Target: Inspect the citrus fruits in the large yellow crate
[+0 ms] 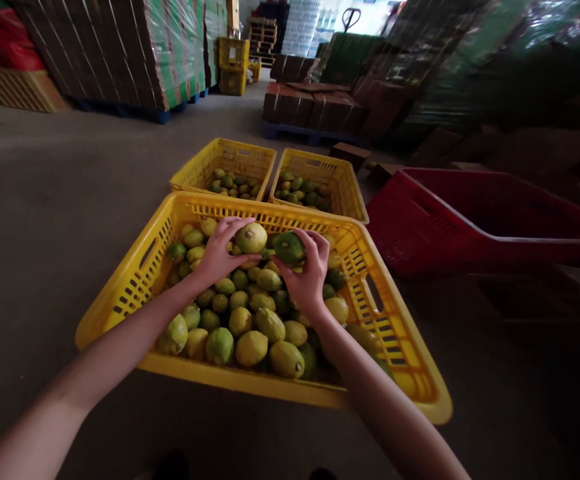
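Observation:
In the head view my left hand (224, 248) is closed around a yellow lemon (251, 238), with the thumb below it and the fingers above. My right hand (308, 270) grips a dark green lemon (289, 247) just to the right, one end turned toward me. The two fruits are close together but apart. Both are held over a yellow plastic crate (250, 381) with slotted walls. Many green and yellow lemons (270, 325) lie loose inside it. My forearms reach across its near rim and hide some of the fruit.
Behind stand two more yellow crates, the left crate (186, 175) and the right crate (353, 193), each partly filled with lemons. A red crate (395, 233) is at the right. Wrapped pallet stacks (170, 60) and strapped cardboard bundles (315, 107) stand farther back on the concrete floor.

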`<state>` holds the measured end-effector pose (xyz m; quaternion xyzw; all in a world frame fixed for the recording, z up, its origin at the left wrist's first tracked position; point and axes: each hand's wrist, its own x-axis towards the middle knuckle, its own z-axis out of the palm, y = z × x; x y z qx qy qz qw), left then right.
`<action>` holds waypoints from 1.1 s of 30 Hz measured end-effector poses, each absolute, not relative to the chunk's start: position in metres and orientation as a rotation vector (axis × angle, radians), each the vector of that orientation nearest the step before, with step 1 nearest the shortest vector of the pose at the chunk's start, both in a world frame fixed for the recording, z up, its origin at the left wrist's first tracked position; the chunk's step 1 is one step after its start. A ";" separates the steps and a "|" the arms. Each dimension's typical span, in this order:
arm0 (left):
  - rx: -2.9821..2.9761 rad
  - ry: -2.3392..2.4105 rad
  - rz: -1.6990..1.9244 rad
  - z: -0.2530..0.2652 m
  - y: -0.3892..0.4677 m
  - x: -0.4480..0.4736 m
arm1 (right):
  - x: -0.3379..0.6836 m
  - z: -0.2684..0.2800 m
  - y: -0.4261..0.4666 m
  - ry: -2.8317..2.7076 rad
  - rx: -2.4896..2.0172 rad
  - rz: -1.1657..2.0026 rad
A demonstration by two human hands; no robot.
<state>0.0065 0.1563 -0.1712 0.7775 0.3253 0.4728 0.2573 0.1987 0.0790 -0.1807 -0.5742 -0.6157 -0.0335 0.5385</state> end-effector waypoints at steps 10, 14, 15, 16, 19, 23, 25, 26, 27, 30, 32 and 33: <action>1.130 0.856 0.848 -0.173 0.155 0.020 | 0.188 -0.179 0.087 -0.893 -1.244 0.941; 0.822 0.846 0.600 -0.180 0.157 0.023 | 0.185 -0.182 0.091 -0.662 -1.234 1.287; 0.790 0.844 0.569 -0.182 0.158 0.024 | 0.184 -0.183 0.091 -0.634 -1.238 1.337; 0.763 0.847 0.544 -0.185 0.159 0.024 | 0.184 -0.183 0.092 -0.610 -1.239 1.375; 0.705 0.872 0.526 -0.190 0.162 0.024 | 0.183 -0.183 0.093 -0.559 -1.249 1.444; 0.682 0.866 0.517 -0.186 0.160 0.025 | 0.183 -0.183 0.093 -0.549 -1.260 1.437; 0.694 0.818 0.568 -0.181 0.157 0.025 | 0.183 -0.185 0.092 -0.578 -1.235 1.374; 0.718 0.789 0.622 -0.179 0.156 0.025 | 0.184 -0.185 0.091 -0.604 -1.230 1.316; 0.760 0.764 0.688 -0.178 0.155 0.024 | 0.184 -0.186 0.091 -0.641 -1.230 1.241; 0.943 0.737 0.868 -0.177 0.159 0.020 | 0.188 -0.187 0.089 -0.817 -1.246 0.982; 1.035 0.741 0.946 -0.178 0.164 0.017 | 0.190 -0.186 0.089 -0.918 -1.235 0.852; 1.057 0.738 0.972 -0.179 0.166 0.016 | 0.190 -0.185 0.089 -0.942 -1.227 0.814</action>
